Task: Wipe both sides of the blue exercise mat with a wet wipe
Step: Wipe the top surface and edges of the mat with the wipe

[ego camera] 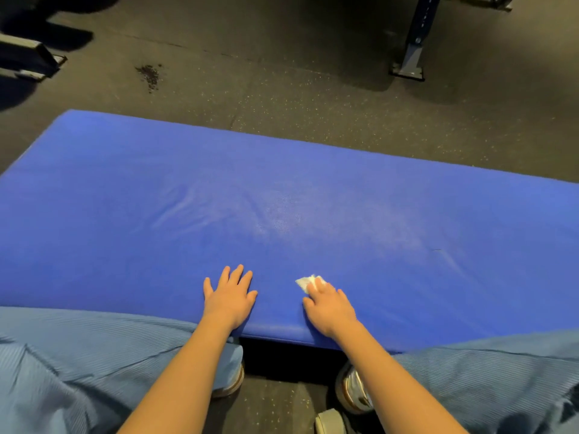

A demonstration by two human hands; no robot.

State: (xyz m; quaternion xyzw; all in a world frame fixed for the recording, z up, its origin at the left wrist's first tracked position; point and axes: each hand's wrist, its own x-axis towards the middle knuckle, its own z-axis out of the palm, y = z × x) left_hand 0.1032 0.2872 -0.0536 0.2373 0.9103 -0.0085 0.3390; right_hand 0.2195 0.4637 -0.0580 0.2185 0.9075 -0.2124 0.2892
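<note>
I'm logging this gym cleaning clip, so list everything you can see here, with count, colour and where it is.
exercise mat: one, blue, flat on the floor across the middle
wet wipe: one, white, on the mat near its front edge, under the right fingertips
floor: one, dark with pale speckles, around the mat
stain: one, dark, on the floor beyond the mat, upper left
metal frame leg: one, dark blue-grey, on the floor at the top right
equipment base: one, dark, at the top left edge
shoes: two, pale, on the floor below the mat's front edge
trousers: one pair, light blue, at both bottom corners
left hand: one, flat on the mat
right hand: one, pressing the wipe
</note>
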